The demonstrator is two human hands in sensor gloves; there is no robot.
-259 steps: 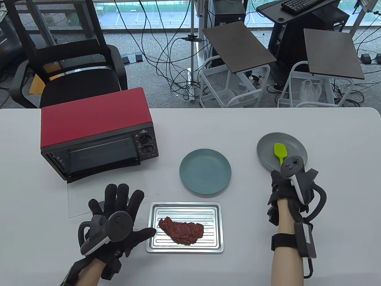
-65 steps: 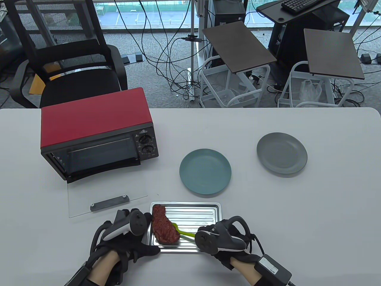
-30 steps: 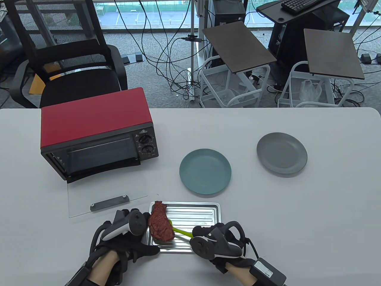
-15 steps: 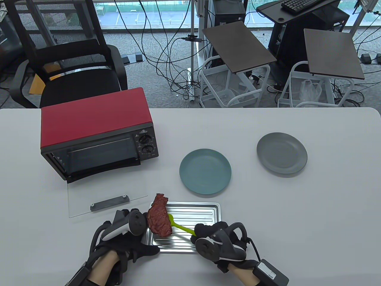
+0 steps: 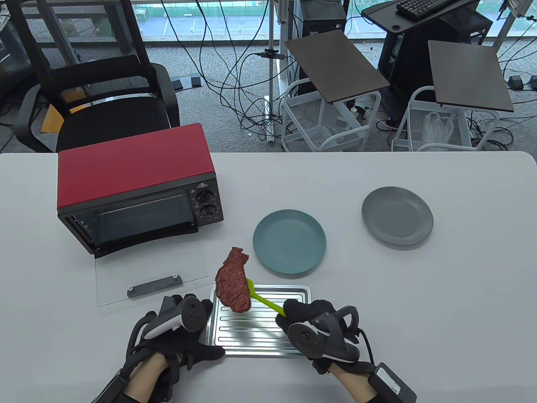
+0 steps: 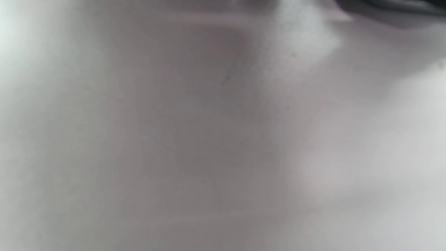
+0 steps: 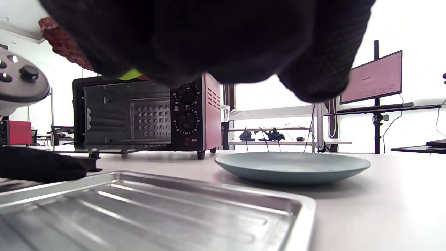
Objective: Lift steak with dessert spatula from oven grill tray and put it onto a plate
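The red-brown steak hangs in the air on the blade of the green dessert spatula, above the far left corner of the steel oven grill tray. My right hand grips the spatula handle over the tray's right half. My left hand holds the tray's left edge, thumb along its front left corner. The teal plate lies just beyond the tray. In the right wrist view my glove fills the top, with the steak at upper left, the tray below and the teal plate behind. The left wrist view is a grey blur.
A red toaster oven stands at the left, its glass door folded down onto the table near the tray. A grey plate lies at the right. Beyond the table's far edge are a chair and carts.
My right hand has raised the spatula and carried the steak up off the tray, away from me towards the teal plate. The left hand has stayed at the tray's edge.
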